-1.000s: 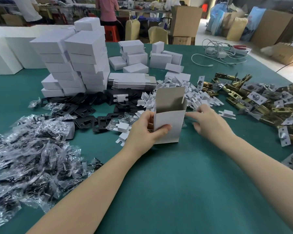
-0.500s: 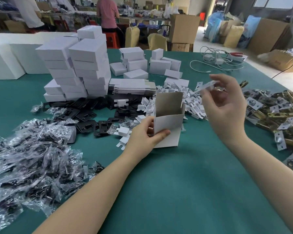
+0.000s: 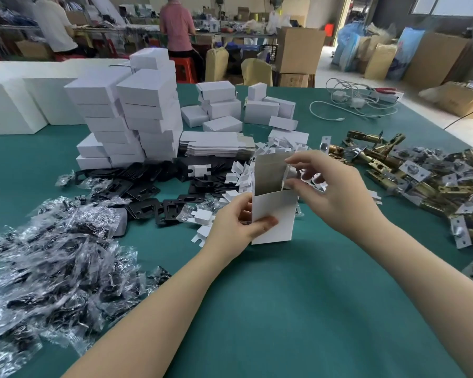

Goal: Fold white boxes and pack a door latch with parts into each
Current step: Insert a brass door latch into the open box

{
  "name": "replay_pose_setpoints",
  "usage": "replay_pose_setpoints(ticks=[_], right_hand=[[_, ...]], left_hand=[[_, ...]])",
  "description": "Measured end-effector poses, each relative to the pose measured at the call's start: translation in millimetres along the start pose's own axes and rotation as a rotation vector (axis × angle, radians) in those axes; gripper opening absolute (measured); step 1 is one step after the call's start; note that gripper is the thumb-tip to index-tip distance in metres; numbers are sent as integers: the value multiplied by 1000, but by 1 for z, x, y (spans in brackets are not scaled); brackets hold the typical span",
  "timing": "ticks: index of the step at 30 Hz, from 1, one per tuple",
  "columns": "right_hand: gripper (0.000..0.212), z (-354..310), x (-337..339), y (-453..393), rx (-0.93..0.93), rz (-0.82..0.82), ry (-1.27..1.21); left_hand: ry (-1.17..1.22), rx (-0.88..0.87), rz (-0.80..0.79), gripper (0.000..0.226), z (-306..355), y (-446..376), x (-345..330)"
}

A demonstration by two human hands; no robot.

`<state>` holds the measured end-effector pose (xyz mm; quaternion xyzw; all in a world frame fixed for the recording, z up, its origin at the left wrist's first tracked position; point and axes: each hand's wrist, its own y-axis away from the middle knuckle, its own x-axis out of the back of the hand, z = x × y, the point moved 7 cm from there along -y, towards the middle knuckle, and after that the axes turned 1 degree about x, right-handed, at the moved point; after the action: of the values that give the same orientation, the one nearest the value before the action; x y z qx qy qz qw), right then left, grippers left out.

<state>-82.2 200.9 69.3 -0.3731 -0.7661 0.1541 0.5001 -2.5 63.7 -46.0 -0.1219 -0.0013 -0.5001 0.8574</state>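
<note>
left hand (image 3: pixel 234 227) pinching the open box (image 3: pixel 274 214) upright so my right hand (image 3: pixel 331 192) can pinch a white insert (image 3: pixel 291 171) in

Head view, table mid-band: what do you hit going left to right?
Clear bagged parts → black plates → left hand → open white box → right hand → brass door latches.

Nothing here can be read. The white boxes (image 3: pixel 148 110) stacked on the bench (image 3: pixel 284 309) are blank on every face that shows, and so is the open box (image 3: pixel 273 214). The brown cartons (image 3: pixel 298 50) at the back carry some faint marks, too small and blurred to make out.
</note>
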Motion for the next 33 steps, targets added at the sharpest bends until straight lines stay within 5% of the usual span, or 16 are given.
replay_pose_setpoints(ticks=[5, 16, 20, 23, 26, 28, 33], right_hand=[[25, 7, 6, -8, -118, -105, -58], [14, -9, 10, -10, 34, -267, 190], [29, -4, 1, 2, 21, -243, 322], [53, 6, -5, 16, -100, -25, 84], [79, 34, -40, 40, -387, 1, -256], [70, 49, -60, 59, -514, 8, -367], [40, 55, -73, 72, -467, -39, -326]], left_hand=[[25, 6, -14, 40, 1, 1, 0], [68, 23, -27, 40, 2, 2, 0], [71, 31, -12, 40, 1, 2, 0], [39, 19, -15, 42, 1, 1, -1], [84, -16, 31, 50, 7, 6, 0], [79, -118, 126, 45, 20, 12, 3], [87, -296, 440, 17, 71, 2, 44]])
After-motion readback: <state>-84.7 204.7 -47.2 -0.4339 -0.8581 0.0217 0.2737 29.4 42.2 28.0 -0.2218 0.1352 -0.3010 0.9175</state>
